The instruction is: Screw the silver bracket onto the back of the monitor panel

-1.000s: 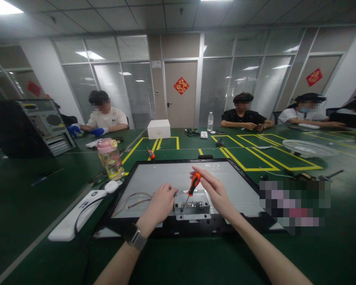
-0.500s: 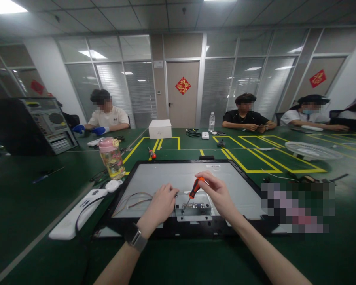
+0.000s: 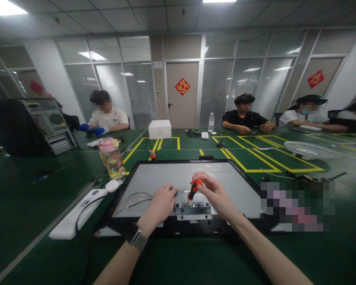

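Observation:
A flat monitor panel (image 3: 166, 176) lies face down on the green table, its grey metal back up. Near its front edge sits a small metal bracket (image 3: 195, 208) with ports. My right hand (image 3: 212, 194) is closed round an orange-handled screwdriver (image 3: 193, 189), tip angled down onto the bracket. My left hand (image 3: 161, 204), a watch on its wrist, rests with curled fingers on the panel at the bracket's left edge. Thin coloured wires (image 3: 133, 200) run across the panel to the left.
A pink-lidded bottle (image 3: 110, 157), a white plastic cover (image 3: 74, 215), a second red screwdriver (image 3: 150, 153), a white box (image 3: 159, 129) and a fan grille (image 3: 311, 149) lie about. A computer case (image 3: 38, 124) stands at far left. Several people sit across the table.
My right hand has slid a little left and lower with the screwdriver, which stands steeper over the bracket. The left hand has barely moved.

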{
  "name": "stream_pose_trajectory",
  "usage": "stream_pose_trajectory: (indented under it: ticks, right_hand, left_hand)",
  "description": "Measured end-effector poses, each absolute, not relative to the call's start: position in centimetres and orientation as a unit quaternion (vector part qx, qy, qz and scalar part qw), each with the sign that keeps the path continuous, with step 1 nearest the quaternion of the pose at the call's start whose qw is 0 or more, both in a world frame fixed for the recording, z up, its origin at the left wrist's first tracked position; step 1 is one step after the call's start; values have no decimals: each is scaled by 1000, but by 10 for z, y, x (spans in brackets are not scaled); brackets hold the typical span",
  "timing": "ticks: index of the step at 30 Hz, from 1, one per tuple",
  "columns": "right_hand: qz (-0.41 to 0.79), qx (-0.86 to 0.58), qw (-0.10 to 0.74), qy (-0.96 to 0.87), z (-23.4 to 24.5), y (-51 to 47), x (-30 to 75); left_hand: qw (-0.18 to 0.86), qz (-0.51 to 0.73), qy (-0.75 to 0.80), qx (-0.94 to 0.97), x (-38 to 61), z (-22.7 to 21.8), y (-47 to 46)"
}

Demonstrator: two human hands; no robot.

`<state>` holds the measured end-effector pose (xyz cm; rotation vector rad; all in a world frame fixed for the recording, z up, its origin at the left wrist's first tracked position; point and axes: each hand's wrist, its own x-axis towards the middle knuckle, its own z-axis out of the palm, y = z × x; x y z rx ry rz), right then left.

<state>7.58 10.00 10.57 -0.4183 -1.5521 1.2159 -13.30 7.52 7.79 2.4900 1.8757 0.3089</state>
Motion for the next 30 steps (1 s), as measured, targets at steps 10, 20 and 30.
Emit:
stream_pose_trajectory:
  ticks: [10, 20, 30]
  right_hand:
    - [524, -151, 523, -654, 108, 97, 75]
    - [524, -159, 521, -655, 103, 102, 75]
    - [527, -169, 527, -645, 104, 103, 76]
  left_hand:
    - [0, 98, 599, 794, -134, 76, 77]
    - [5, 92, 601, 794, -133, 78, 76]
    - [1, 94, 600, 794, -134, 77, 77]
